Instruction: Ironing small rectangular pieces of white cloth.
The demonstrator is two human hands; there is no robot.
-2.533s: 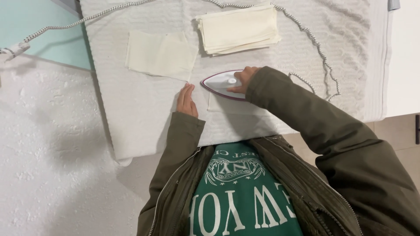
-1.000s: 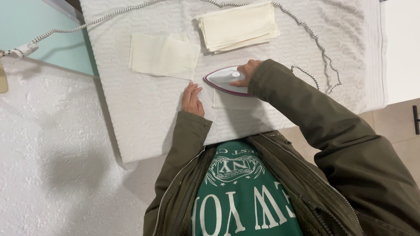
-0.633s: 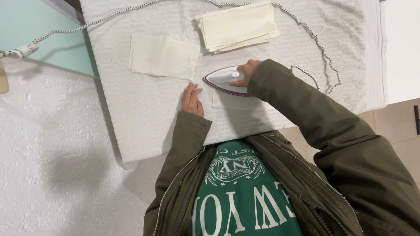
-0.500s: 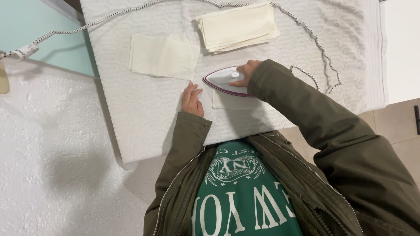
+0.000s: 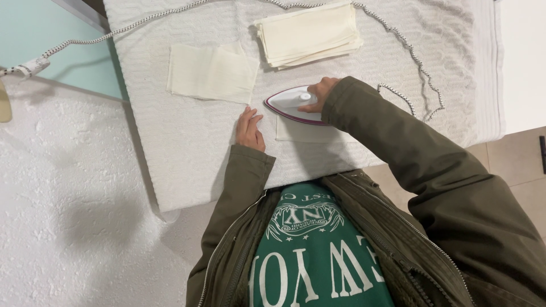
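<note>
My right hand grips a white clothes iron with a dark red rim. The iron rests on a small cream cloth piece lying on the white towel-covered board. My left hand lies flat on the board just left of that cloth, fingers together and holding nothing. A single cream cloth piece lies farther up and to the left. A stack of folded cream cloths sits above the iron.
The iron's speckled cord loops across the board's top and right side, and runs left to a plug over a pale teal surface. A white textured wall lies at left, tiled floor at right.
The iron and my right hand have stayed almost in place on the small cloth. The view shifted slightly; my left hand remains flat beside it.
</note>
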